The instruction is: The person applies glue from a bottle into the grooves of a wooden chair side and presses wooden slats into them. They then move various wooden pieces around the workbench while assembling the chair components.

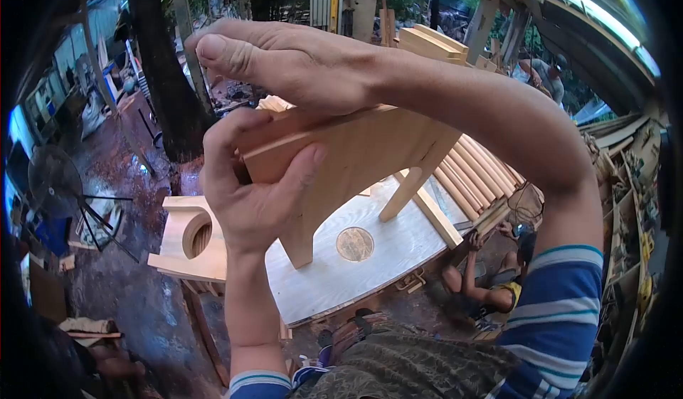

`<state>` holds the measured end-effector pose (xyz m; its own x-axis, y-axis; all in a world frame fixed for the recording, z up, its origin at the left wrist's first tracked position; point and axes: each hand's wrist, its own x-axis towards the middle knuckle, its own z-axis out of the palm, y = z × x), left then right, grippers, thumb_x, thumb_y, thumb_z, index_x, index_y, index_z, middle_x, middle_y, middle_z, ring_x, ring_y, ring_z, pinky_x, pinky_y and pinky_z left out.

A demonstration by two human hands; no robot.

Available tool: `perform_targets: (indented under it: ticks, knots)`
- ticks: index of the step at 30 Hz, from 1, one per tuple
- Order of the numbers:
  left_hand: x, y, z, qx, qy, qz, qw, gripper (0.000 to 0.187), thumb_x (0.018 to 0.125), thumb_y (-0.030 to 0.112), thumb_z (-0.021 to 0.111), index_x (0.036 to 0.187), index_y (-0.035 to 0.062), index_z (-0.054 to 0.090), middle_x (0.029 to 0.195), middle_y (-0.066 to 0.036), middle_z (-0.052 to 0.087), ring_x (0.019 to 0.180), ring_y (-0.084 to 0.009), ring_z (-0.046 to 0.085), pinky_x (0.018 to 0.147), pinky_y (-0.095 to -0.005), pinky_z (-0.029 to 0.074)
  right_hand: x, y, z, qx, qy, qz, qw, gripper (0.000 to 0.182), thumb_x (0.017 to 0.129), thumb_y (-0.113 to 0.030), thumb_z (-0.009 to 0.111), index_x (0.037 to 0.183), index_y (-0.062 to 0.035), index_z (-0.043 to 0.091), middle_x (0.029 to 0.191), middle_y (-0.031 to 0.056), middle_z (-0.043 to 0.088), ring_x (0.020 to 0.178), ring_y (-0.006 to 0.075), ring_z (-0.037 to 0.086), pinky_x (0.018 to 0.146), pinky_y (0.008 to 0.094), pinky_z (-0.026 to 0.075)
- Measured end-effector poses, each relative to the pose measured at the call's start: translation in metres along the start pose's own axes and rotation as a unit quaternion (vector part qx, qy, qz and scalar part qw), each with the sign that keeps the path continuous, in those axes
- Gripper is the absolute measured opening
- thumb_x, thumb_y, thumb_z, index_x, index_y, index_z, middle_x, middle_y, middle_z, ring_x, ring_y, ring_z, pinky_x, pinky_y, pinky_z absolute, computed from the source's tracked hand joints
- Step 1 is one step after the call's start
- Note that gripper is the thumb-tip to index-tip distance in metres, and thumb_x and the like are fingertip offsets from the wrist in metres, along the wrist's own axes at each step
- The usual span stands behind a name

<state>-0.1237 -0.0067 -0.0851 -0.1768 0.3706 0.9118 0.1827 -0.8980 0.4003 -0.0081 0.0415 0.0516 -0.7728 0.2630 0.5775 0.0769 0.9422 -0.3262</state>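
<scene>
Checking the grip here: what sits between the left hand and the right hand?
In the head view, a cut wooden panel lies between them: the left hand clasps its near end from below, and the right hand presses flat on its top edge.

Open-sided workshop, wet floor (pixel 135 292), standing fan (pixel 57 182), daylight.

At the centre of the frame a wooden piece (pixel 356 150) stands with its feet on a round-edged panel (pixel 334 271) lying flat below it. A disc (pixel 354 244) sits in the panel between those feet. The left hand (pixel 249 193) grips the piece's left end from below; the right hand (pixel 284 61) lies across its top. Left of the panel is a board with a round hole (pixel 188 239). Right of and behind the piece lies a row of slats (pixel 477 175). At lower right a person (pixel 484 292) crouches on the floor. A fan (pixel 57 185) stands at far left.
</scene>
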Motion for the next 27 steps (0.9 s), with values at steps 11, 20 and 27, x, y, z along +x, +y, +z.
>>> perform_targets:
  ticks: [11, 20, 27]
  knots:
    - [0.021, -0.021, -0.004, -0.030, -0.040, -0.027, 0.998, 0.057, 0.080, 0.002, 0.088, 0.125, 0.0080, 0.054, 0.106, -0.009, 0.070, 0.095, -0.0199, 0.074, 0.080, -0.0306, 0.063, 0.013, 0.015, -0.023, -0.168, -0.091, 0.090, 0.977, 0.065, 0.110, -0.052, 0.030, 0.132, 0.0027, 0.058, 0.121, 0.0219, 0.069, 0.116, 0.0330, 0.065, 0.110, 0.0435, 0.045]
    - [0.019, -0.024, -0.002, -0.073, -0.010, -0.035, 0.997, 0.059, 0.080, 0.001, 0.087, 0.129, 0.0073, 0.055, 0.112, -0.010, 0.071, 0.100, -0.0207, 0.073, 0.082, -0.0309, 0.064, 0.009, -0.003, -0.012, 0.051, -0.034, 0.120, 0.991, 0.079, 0.105, -0.066, 0.031, 0.131, 0.0035, 0.057, 0.103, 0.0193, 0.069, 0.103, 0.0295, 0.066, 0.097, 0.0463, 0.051]
    - [0.017, -0.019, 0.003, -0.021, -0.011, -0.036, 0.999, 0.063, 0.078, 0.001, 0.089, 0.129, 0.0087, 0.054, 0.108, -0.008, 0.070, 0.097, -0.0180, 0.072, 0.081, -0.0293, 0.063, -0.016, -0.039, -0.056, -0.002, 0.017, 0.114, 0.993, 0.100, 0.102, -0.073, 0.006, 0.142, 0.0083, 0.048, 0.111, 0.0259, 0.069, 0.114, 0.0342, 0.065, 0.113, 0.0500, 0.040]
